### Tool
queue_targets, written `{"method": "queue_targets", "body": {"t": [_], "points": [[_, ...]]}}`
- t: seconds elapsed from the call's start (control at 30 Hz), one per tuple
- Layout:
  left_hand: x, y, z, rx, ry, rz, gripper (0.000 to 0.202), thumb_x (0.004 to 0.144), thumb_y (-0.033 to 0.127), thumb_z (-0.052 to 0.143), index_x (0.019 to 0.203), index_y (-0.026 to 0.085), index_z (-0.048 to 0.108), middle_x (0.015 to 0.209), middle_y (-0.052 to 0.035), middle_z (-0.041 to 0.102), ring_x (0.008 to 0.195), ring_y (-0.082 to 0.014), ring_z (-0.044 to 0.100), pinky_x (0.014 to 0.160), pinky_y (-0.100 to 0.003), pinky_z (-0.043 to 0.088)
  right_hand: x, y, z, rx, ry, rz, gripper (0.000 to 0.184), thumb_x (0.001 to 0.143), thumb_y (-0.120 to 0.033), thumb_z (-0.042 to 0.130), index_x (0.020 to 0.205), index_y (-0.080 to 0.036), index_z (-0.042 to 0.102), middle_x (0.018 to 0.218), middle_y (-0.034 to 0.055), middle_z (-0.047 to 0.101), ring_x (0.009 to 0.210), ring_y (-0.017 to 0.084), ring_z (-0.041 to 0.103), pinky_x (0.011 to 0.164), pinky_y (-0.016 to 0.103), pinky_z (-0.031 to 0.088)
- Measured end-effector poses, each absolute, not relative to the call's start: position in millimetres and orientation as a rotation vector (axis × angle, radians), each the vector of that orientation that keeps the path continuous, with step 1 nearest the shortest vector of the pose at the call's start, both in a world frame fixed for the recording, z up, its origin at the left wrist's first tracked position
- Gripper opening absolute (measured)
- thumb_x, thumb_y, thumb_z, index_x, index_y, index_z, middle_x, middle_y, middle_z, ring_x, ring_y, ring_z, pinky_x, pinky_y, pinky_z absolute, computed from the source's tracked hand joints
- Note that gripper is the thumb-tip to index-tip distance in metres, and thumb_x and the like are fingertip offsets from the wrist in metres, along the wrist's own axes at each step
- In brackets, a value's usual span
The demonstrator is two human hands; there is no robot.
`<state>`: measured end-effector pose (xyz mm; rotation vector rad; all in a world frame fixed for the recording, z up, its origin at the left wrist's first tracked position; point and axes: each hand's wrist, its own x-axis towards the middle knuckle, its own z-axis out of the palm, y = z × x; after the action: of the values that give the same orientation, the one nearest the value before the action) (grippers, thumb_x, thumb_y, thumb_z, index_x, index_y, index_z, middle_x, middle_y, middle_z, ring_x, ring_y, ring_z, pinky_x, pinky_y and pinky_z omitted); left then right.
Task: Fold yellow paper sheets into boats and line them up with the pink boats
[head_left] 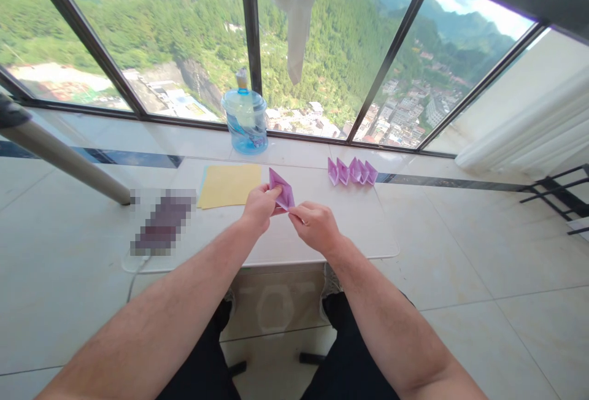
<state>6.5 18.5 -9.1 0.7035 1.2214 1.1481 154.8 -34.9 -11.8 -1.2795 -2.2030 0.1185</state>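
A small pink folded paper piece (pixel 281 190) is held up just above a low white table (pixel 359 222). My left hand (pixel 258 207) pinches its left side with closed fingers. My right hand (pixel 315 224) pinches its lower right corner, fingers also closed. Several finished pink folded papers (pixel 352 171) stand in a row at the table's far right edge. A stack of yellow paper sheets (pixel 229 184) lies flat on the table to the left of my hands.
A blue water jug (pixel 245 120) stands on the sill by the window. A blurred-out dark object (pixel 162 222) lies at the table's left. A slanted pole (pixel 59 154) crosses the left. A black rack (pixel 561 194) sits at far right.
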Motion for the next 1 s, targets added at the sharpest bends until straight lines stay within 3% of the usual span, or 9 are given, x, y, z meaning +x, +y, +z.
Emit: {"method": "queue_targets", "body": {"t": [0.27,0.5,0.8,1.0], "points": [[10.1,16.3,-6.2,0.672,1.210,1.033,0.041,0.074,0.034,0.074,0.108,0.018,0.059,0.114,-0.0153,0.063,0.088,-0.0255,0.071,0.065,-0.034,0.059,189.8,23.1,-25.2,-1.680,-1.930,-0.056,0.025,0.093,-0.022,0.054,0.082,-0.022,0.076,0.080,0.0055,0.070,0.073,0.016,0.061,0.068,0.026,0.040],[11.3,9.8,1.2,0.670,1.246,0.955,0.054,0.073,0.025,0.074,0.122,0.016,0.054,0.115,-0.0162,0.065,0.085,-0.0230,0.071,0.064,-0.033,0.059,217.7,57.9,-39.8,-1.951,-1.819,-0.083,0.024,0.090,-0.021,0.055,0.081,-0.020,0.078,0.079,0.0060,0.069,0.070,0.015,0.058,0.064,0.026,0.036],[11.4,6.0,8.8,0.716,1.264,0.873,0.061,0.081,0.025,0.067,0.136,0.010,0.045,0.122,-0.0173,0.063,0.084,-0.0184,0.069,0.065,-0.029,0.059,222.7,70.6,-45.8,-2.149,-1.755,-0.044,0.027,0.095,-0.025,0.049,0.094,-0.024,0.076,0.096,0.0054,0.071,0.086,0.016,0.062,0.075,0.026,0.042],[9.7,6.2,10.1,0.707,1.270,0.878,0.061,0.082,0.024,0.066,0.137,0.010,0.045,0.120,-0.0170,0.063,0.082,-0.0176,0.069,0.065,-0.029,0.059,218.2,68.0,-38.9,-2.172,-1.739,-0.023,0.024,0.093,-0.026,0.054,0.104,-0.024,0.075,0.103,0.0063,0.072,0.093,0.019,0.065,0.081,0.028,0.045]]}}
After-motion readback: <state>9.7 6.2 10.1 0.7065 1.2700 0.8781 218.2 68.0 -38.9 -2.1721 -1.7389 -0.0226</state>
